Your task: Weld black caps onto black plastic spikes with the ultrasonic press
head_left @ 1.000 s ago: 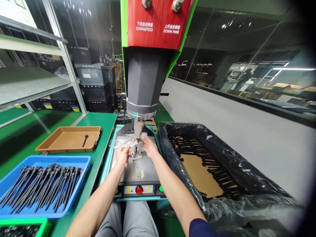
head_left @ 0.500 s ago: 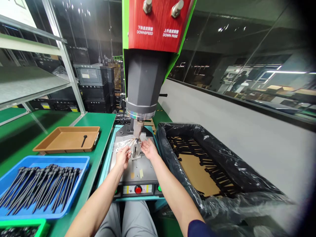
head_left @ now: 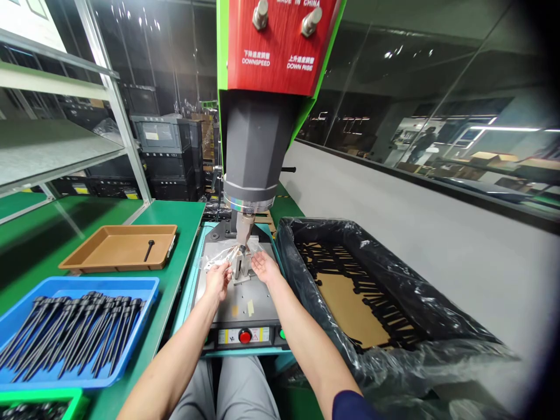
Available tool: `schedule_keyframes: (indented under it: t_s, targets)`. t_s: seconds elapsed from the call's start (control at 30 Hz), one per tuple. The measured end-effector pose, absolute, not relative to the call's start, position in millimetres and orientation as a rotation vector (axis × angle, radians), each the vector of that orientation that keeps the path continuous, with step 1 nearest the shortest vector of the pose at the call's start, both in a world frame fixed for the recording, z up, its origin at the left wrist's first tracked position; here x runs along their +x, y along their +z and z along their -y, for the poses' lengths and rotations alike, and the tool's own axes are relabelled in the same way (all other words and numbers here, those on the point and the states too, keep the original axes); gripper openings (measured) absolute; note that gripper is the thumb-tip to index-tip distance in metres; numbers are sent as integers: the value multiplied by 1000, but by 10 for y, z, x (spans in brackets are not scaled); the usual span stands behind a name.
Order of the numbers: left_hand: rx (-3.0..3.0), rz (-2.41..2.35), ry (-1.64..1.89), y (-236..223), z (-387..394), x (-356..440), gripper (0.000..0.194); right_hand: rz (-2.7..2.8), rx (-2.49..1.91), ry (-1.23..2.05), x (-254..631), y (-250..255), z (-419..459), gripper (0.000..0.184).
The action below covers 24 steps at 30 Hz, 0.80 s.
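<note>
On the press's metal base plate (head_left: 227, 309), a small metal fixture (head_left: 240, 268) stands under the tapered tip (head_left: 244, 227) of the press. A black round part (head_left: 242, 249) shows at the top of the fixture, close beneath the tip. Clear plastic film (head_left: 216, 254) spreads around it. My left hand (head_left: 218, 281) is left of the fixture, its fingertips pinched at the film's lower edge. To the right, my right hand (head_left: 265, 267) has its palm turned up and fingers stretched towards the fixture; no held thing is visible in it.
On the green table at left are a blue tray (head_left: 151, 291) of black long-stemmed parts, a brown tray (head_left: 105, 248) with one such part, and a green bin (head_left: 81, 402). At right, a black-lined box (head_left: 291, 256) holds more parts. A red button (head_left: 245, 336) fronts the press.
My right hand has lowered very slightly beside the fixture. The clear film has shifted a little, while my left hand stays nearly in place. The camera view has tilted slightly.
</note>
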<state>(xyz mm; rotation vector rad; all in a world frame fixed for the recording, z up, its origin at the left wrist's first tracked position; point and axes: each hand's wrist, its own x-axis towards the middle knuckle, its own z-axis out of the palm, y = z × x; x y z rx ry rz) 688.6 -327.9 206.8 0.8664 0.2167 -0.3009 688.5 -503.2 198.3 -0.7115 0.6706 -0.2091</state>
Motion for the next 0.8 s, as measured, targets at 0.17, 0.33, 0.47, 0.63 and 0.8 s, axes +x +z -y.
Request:
schedule_keyframes:
  t_s: [0.17,0.33,0.47,0.63,0.8]
  targets:
    - [859,-238,-320,2090,3294,6884,17,-671,-672,-174,6865,2001,5044,19]
    - [838,-277,-368,2130,3279,6845,10,-656,-614,-153,6827,2015,5048,28]
    - [825,-316,-444,2134,3252,6805,11,-667,-583,-150,6802,2028,5035,31]
    - [854,-347,-479,2087,3167,6636,19,-703,-591,-168,6607,2001,5001,40]
    - [1107,-324,-244,1766,2690,6249,30,-733,-696,-269,5940,1725,5024,21]
